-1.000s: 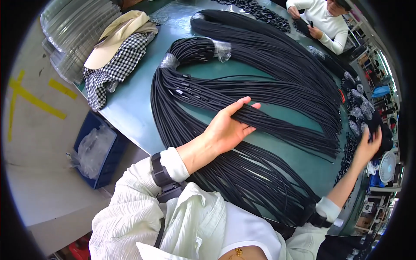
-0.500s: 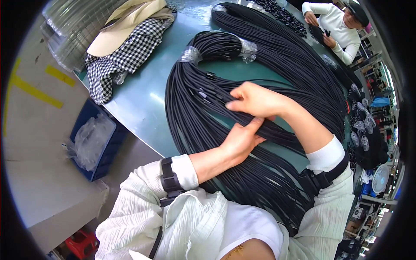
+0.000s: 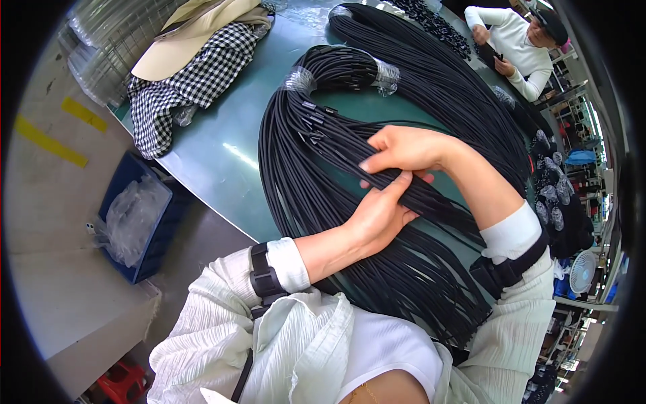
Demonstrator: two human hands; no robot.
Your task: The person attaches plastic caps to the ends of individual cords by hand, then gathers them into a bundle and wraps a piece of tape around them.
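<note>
A large bundle of thin black cables (image 3: 286, 161) lies bent in a loop on the table, with clear plastic wrap (image 3: 300, 81) round its upper bend. My left hand (image 3: 377, 217) is closed round a group of these cables from below, its thumb lying on top. Just above it, my right hand (image 3: 412, 149) pinches the same strands between thumb and fingers. Small dark cable ends (image 3: 315, 122) stick out of the group, up and left of my right hand. Part of the fingers of both hands is hidden behind the cables.
A second long black cable bundle (image 3: 437, 74) lies behind. At the far left are a beige cap (image 3: 171, 60) and a checked cloth (image 3: 202, 84). A blue bin (image 3: 158, 225) with clear bags stands beside the green table (image 3: 222, 182). Across, a person (image 3: 521, 40) handles small black parts.
My right hand has shifted slightly right, and its fingers curl more closely round the cables. The cable ends near it are more spread out. My left hand keeps its grip.
</note>
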